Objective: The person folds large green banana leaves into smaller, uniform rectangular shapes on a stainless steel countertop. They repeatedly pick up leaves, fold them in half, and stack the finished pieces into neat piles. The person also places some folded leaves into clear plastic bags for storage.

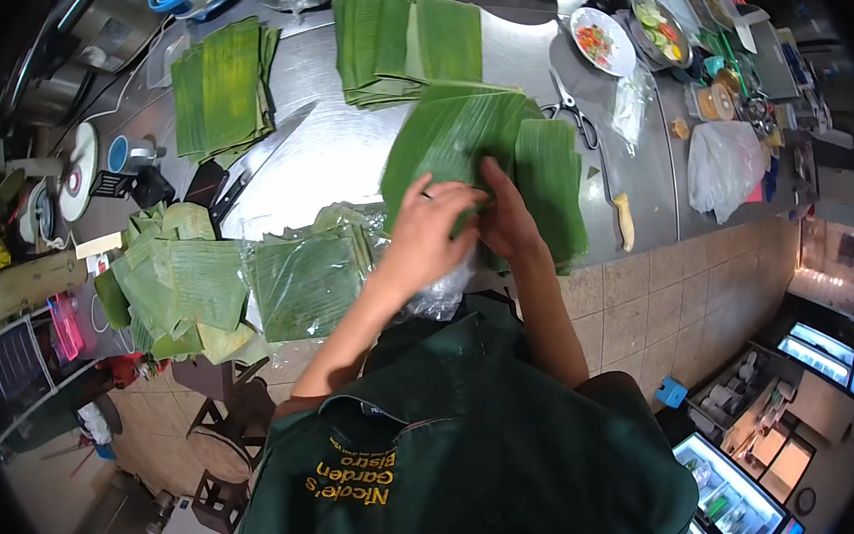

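Observation:
A broad piece of banana leaf [454,133] spreads before me, its near edge between my two hands. My left hand [438,221], with a ring on one finger, bends its fingers over that edge. My right hand [507,215] holds the leaf from the right side, thumb uppermost. The fingers meet near the middle and partly hide what they grip. Under and right of this piece lie more cut leaf pieces [550,182]. Clear plastic [440,292] shows below my hands. Left of my left hand, a stack of leaf squares [308,284] lies in clear plastic.
Leaf stacks [221,91] [409,39] lie farther back on the steel table [313,155]. Scissors [572,109] and a yellow-handled knife [624,221] lie at right, near a plate of chopped vegetables [603,42]. Loose leaf pieces [180,279] and a black-handled knife [230,197] are at left.

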